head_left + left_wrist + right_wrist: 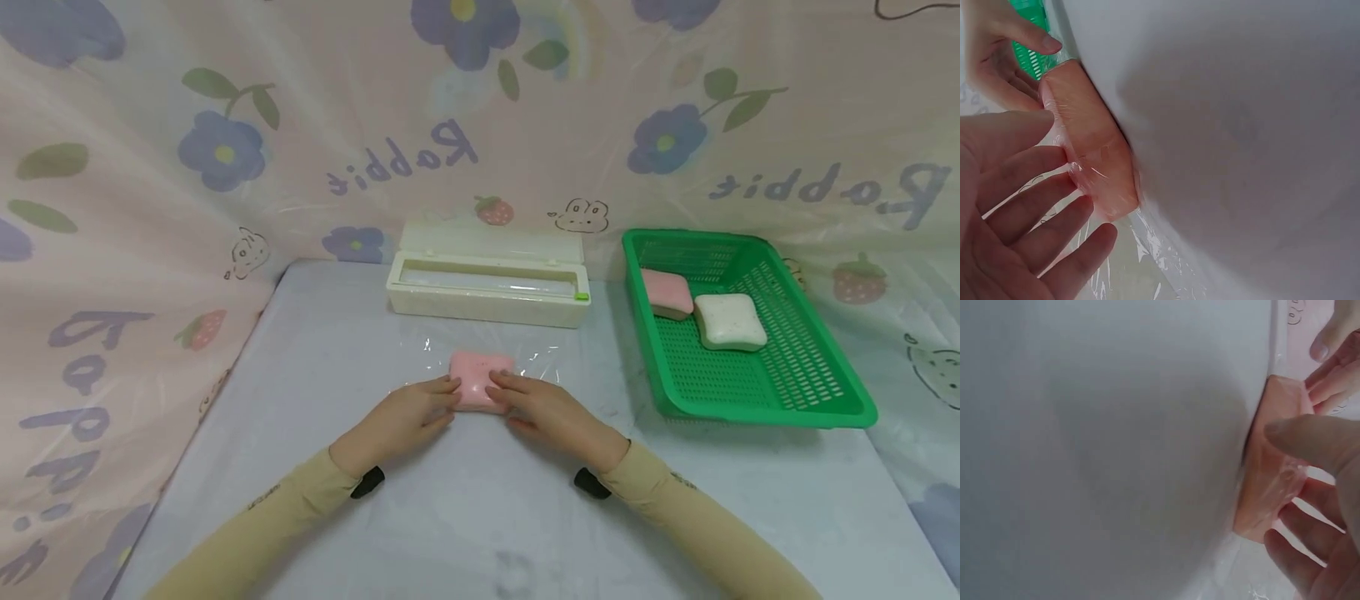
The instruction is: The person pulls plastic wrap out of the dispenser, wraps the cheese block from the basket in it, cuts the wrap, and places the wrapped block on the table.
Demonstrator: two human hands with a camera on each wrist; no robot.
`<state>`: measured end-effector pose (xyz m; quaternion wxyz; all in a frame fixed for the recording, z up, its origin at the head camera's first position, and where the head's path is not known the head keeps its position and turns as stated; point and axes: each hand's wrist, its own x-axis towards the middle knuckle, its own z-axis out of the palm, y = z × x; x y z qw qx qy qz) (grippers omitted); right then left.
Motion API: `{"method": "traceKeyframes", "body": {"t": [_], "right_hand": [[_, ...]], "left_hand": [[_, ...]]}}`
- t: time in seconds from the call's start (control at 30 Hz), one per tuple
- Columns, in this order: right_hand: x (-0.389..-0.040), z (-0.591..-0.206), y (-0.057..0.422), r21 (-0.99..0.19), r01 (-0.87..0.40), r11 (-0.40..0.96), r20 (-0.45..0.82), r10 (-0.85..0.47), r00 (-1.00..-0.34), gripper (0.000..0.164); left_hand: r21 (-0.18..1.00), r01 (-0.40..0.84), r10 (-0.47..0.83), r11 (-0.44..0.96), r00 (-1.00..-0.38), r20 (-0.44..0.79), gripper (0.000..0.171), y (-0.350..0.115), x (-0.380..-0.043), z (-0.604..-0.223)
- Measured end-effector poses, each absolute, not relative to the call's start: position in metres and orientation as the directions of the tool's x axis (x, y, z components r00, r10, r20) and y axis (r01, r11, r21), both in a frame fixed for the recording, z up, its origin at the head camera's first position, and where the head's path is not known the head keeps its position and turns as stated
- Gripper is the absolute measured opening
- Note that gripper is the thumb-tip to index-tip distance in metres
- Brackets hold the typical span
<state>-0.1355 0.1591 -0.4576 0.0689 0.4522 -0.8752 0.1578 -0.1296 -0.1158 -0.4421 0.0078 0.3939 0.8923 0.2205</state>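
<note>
A pink bar of soap (478, 382) lies on the table, with clear plastic wrap (1100, 144) over its top and side. My left hand (408, 415) is at the bar's left edge, its fingers spread and nearly straight, fingertips touching the wrapped surface. On the opposite side, my right hand (557, 417) lays its fingertips on the bar's right part. In the right wrist view its thumb (1304, 434) overlaps the near side of the soap, with the other fingers lightly bent along the film. More wrap spreads flat on the table behind the bar.
Behind the soap stands a long white wrap dispenser (487, 306) with its lid raised and a green slider (582, 297) at its right end. To the right, a green basket (765, 414) holds a pink soap (667, 293) and a white soap (730, 322). A printed curtain (300, 125) hangs behind.
</note>
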Motion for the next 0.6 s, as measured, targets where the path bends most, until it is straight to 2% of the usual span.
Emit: {"method": "traceKeyframes", "body": {"t": [0.13, 0.3, 0.4, 0.47, 0.6], "right_hand": [[-0.142, -0.458, 0.156, -0.177, -0.815, 0.552, 0.252, -0.775, -0.579, 0.050], [-0.149, -0.455, 0.151, -0.112, -0.833, 0.542, 0.299, -0.781, -0.549, 0.039], [-0.155, -0.454, 0.149, -0.122, -0.838, 0.532, 0.322, -0.777, -0.540, 0.031], [-0.159, -0.453, 0.150, -0.201, -0.825, 0.529, 0.317, -0.761, -0.566, 0.029], [-0.171, -0.453, 0.156, -0.480, -0.721, 0.499, 0.260, -0.704, -0.661, 0.031]], "left_hand": [[0.386, 0.704, 0.710, 0.596, -0.687, 0.157, 0.031, -0.115, -0.132, -0.441], [0.395, 0.710, 0.720, 0.583, -0.677, 0.152, 0.027, -0.116, -0.138, -0.439], [0.414, 0.709, 0.727, 0.570, -0.670, 0.147, 0.026, -0.118, -0.142, -0.436], [0.442, 0.704, 0.729, 0.555, -0.668, 0.148, 0.029, -0.119, -0.146, -0.433], [0.522, 0.676, 0.720, 0.520, -0.676, 0.159, 0.039, -0.121, -0.154, -0.429]]}}
